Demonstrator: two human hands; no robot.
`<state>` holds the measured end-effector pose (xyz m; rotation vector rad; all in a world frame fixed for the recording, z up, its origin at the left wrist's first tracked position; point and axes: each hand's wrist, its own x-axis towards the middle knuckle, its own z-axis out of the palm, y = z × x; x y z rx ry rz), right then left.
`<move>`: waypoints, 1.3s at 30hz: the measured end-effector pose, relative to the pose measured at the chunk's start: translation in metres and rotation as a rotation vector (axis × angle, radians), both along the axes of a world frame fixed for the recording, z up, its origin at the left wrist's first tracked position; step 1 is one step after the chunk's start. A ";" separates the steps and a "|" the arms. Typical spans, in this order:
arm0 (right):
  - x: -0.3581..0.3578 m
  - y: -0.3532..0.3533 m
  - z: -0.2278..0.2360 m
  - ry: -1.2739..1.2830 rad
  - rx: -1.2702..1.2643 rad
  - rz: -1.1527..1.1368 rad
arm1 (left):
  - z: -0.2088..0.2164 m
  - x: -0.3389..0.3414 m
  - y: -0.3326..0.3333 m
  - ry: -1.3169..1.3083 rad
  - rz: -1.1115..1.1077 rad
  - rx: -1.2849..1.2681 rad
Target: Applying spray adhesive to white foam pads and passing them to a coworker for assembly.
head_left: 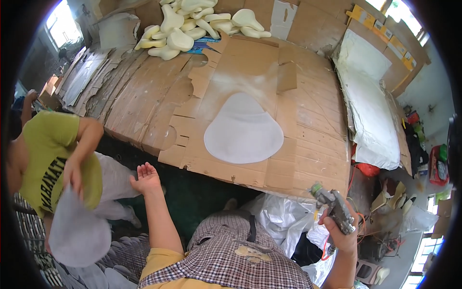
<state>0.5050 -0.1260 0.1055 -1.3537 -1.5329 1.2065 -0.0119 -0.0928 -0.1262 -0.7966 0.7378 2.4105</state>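
Observation:
On the cardboard-covered table lies a light grey, rounded-triangular sheet (243,132), narrow end away from me, with pale overspray on the cardboard (315,139) beyond it. My right hand (345,235) grips a metal spray gun (338,212) with a green nozzle tip, over the table's near right edge. Off the near left edge, my left hand (146,179) is raised with its palm up and fingers spread, holding nothing. A co-worker in a yellow-green shirt (48,154) at my left holds a similar grey piece (79,231).
Pale yellow foam saddle-shaped pads (180,41) are heaped at the far left of the table. A white-covered board (368,106) stands at the right. Silvery plastic sheeting (284,216) hangs below the near edge. Many grey pieces (125,255) are stacked at lower left.

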 end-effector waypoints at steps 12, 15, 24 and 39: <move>0.031 -0.038 0.014 -0.248 0.015 -0.165 | -0.015 0.024 0.017 0.030 -0.181 -0.055; 0.031 -0.042 0.020 -0.269 -0.033 -0.112 | -0.016 0.030 0.022 0.019 -0.194 -0.050; -0.003 -0.007 0.005 0.010 -0.055 0.047 | -0.009 0.053 0.026 0.035 -0.274 -0.090; 0.007 0.010 0.011 -0.005 0.020 -0.159 | -0.036 0.065 0.034 0.132 -0.502 -0.177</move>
